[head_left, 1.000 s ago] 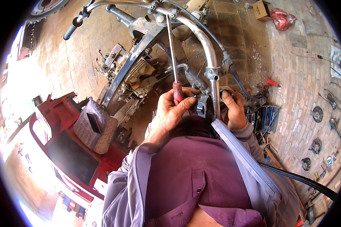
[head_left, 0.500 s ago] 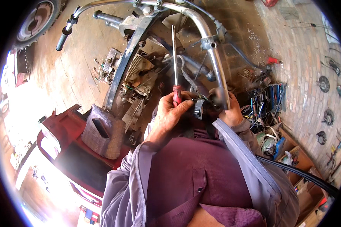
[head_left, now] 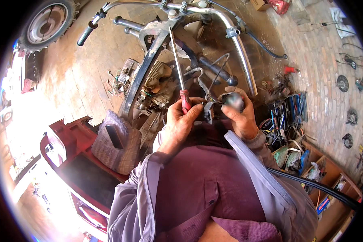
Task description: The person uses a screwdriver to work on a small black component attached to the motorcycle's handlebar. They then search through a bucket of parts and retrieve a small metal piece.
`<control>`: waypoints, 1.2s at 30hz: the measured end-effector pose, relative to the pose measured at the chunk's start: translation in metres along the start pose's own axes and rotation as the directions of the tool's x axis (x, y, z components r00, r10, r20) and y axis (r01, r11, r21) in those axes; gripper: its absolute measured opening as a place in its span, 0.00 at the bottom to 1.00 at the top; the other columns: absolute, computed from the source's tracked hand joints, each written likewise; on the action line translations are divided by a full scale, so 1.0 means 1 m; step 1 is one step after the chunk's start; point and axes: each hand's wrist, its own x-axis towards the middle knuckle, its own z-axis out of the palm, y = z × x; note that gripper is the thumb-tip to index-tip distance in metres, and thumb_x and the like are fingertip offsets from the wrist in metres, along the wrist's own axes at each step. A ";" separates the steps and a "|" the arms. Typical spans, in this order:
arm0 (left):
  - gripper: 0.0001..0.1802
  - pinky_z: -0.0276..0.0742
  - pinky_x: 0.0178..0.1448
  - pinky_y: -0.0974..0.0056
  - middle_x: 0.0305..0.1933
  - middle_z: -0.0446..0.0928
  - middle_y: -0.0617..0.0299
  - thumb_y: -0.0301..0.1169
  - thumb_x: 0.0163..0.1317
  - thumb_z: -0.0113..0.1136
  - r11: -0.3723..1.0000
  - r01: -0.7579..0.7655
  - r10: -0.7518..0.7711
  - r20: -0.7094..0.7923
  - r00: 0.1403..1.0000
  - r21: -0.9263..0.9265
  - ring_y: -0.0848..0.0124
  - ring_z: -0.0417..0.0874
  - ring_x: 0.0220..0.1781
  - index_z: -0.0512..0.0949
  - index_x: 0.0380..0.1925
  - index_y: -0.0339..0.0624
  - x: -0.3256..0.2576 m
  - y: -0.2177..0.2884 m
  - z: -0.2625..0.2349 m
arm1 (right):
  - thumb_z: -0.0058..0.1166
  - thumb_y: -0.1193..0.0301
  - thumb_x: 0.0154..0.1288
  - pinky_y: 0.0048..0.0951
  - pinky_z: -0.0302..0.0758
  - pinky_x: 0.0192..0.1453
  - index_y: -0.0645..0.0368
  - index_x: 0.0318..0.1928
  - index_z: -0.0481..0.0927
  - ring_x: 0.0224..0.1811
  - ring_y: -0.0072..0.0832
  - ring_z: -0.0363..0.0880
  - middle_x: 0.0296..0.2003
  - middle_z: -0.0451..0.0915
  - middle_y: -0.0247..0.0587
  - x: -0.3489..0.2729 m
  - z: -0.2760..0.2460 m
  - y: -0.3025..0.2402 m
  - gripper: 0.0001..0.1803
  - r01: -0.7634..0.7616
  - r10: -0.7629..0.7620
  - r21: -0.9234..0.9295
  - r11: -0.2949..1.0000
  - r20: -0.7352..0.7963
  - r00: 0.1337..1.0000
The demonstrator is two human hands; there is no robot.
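My left hand (head_left: pixel 182 121) grips a long screwdriver (head_left: pixel 177 66) by its red handle, the shaft pointing up toward the chrome handlebar (head_left: pixel 242 52) of a stripped motorcycle frame (head_left: pixel 143 76). The same hand's fingers touch a small grey switch block (head_left: pixel 208 112) with wires. My right hand (head_left: pixel 240 115) is closed around a rounded grey metal part (head_left: pixel 232 101) just right of that block. Both hands are close together in front of my purple shirt.
A woven grey basket (head_left: pixel 117 141) sits on a red body panel (head_left: pixel 72 141) at my left. A wheel (head_left: pixel 48 24) lies at top left. Tools and a blue socket rack (head_left: pixel 288 113) are scattered on the brick floor at right, beside wooden boxes (head_left: pixel 326 177).
My view has shifted, so the frame and handlebar sit higher. My right hand has come off the handlebar tube and now holds the rounded grey part near the screwdriver hand.
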 end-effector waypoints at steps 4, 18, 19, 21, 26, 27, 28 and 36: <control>0.10 0.71 0.38 0.72 0.33 0.79 0.67 0.28 0.66 0.61 0.999 -0.015 0.017 -0.069 0.997 0.034 0.80 0.75 0.32 0.81 0.44 0.34 -0.015 0.012 0.005 | 0.74 0.72 0.50 0.27 0.74 0.57 0.66 0.63 0.66 0.50 0.25 0.78 0.47 0.80 0.41 -0.008 0.004 -0.012 0.41 0.008 0.006 -0.152 0.988 0.089 0.996; 0.08 0.74 0.44 0.71 0.36 0.82 0.63 0.25 0.65 0.63 0.997 -0.062 0.064 -0.041 0.997 0.054 0.79 0.77 0.36 0.81 0.41 0.32 -0.018 0.011 -0.015 | 0.73 0.72 0.52 0.24 0.75 0.52 0.63 0.53 0.75 0.44 0.21 0.78 0.42 0.81 0.35 0.005 0.016 -0.028 0.28 -0.032 0.079 -0.236 0.971 0.191 0.978; 0.08 0.74 0.44 0.71 0.35 0.82 0.63 0.25 0.64 0.63 0.998 -0.046 0.048 -0.045 0.998 0.049 0.79 0.77 0.36 0.81 0.41 0.32 -0.018 0.011 -0.020 | 0.72 0.73 0.53 0.23 0.75 0.51 0.62 0.52 0.76 0.44 0.21 0.78 0.42 0.81 0.34 0.007 0.017 -0.030 0.26 -0.032 0.097 -0.260 0.965 0.243 0.965; 0.07 0.74 0.42 0.71 0.34 0.81 0.64 0.25 0.64 0.64 0.995 -0.063 0.068 -0.066 0.995 0.080 0.80 0.77 0.35 0.81 0.40 0.33 -0.019 0.014 -0.024 | 0.70 0.74 0.54 0.22 0.75 0.51 0.62 0.52 0.76 0.44 0.21 0.78 0.42 0.81 0.34 0.011 0.018 -0.030 0.25 -0.045 0.118 -0.263 0.964 0.268 0.956; 0.06 0.74 0.41 0.72 0.31 0.79 0.67 0.25 0.62 0.66 0.946 -0.157 0.180 -0.057 0.982 0.283 0.81 0.75 0.34 0.79 0.37 0.35 -0.013 0.031 -0.020 | 0.66 0.77 0.56 0.21 0.74 0.50 0.61 0.50 0.77 0.43 0.19 0.78 0.41 0.82 0.32 0.025 0.017 -0.023 0.21 -0.131 0.196 -0.225 0.965 0.297 0.934; 0.07 0.74 0.40 0.71 0.32 0.79 0.68 0.25 0.62 0.67 0.909 -0.231 0.260 -0.040 0.965 0.347 0.81 0.75 0.34 0.79 0.37 0.35 -0.011 0.032 -0.019 | 0.65 0.78 0.56 0.21 0.74 0.48 0.61 0.50 0.77 0.42 0.18 0.78 0.40 0.82 0.32 0.028 0.017 -0.023 0.20 -0.119 0.197 -0.250 0.961 0.316 0.928; 0.07 0.74 0.39 0.71 0.31 0.78 0.67 0.24 0.60 0.68 0.874 -0.345 0.370 -0.010 0.929 0.341 0.81 0.75 0.34 0.80 0.37 0.36 -0.004 0.031 -0.016 | 0.63 0.79 0.56 0.20 0.75 0.47 0.61 0.50 0.77 0.40 0.18 0.78 0.39 0.82 0.32 0.031 0.017 -0.023 0.19 -0.107 0.199 -0.273 0.956 0.335 0.921; 0.12 0.76 0.39 0.69 0.32 0.82 0.60 0.24 0.52 0.71 0.786 -0.307 0.356 0.015 0.935 0.536 0.78 0.79 0.34 0.83 0.37 0.34 0.009 0.043 -0.010 | 0.59 0.80 0.57 0.21 0.74 0.41 0.61 0.48 0.78 0.35 0.18 0.78 0.36 0.80 0.34 0.038 0.037 -0.039 0.17 -0.172 0.284 -0.370 0.913 0.274 0.919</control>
